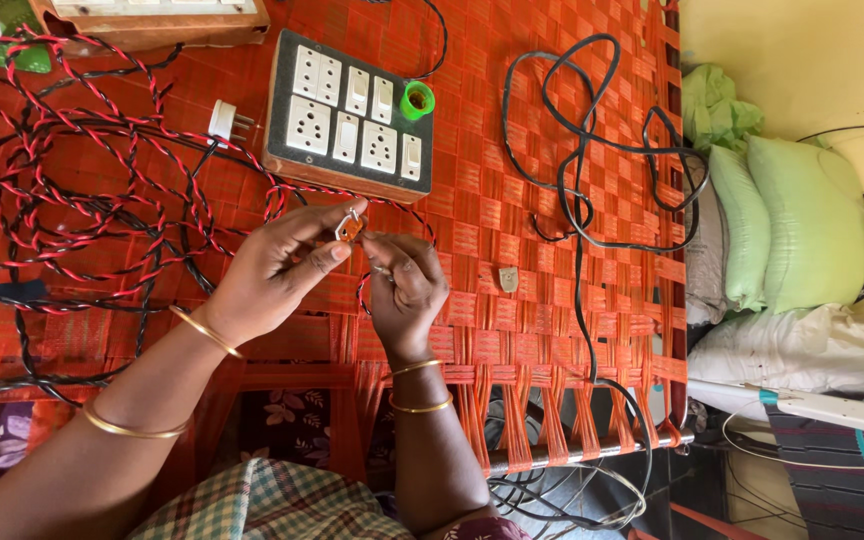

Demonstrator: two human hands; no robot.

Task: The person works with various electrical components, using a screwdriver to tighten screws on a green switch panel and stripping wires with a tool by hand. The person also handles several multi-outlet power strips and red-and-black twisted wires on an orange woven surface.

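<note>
Orange little plug part [350, 227] sits pinched in the left hand [270, 275]; the right hand [404, 290] pinches its red-black wire [72, 215]. One slip might drop it through the woven cot [512, 150].

cot [512, 200] orange woven | wire [72, 200] red/blk twist | pillows [792, 230] lt green

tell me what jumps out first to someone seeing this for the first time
The two hands meet at the middle: the left hand pinches a small orange part, and the right hand works at it. Just above sits a switchboard with white sockets. Red and black twisted wire sprawls across the left of the orange woven cot.
</note>
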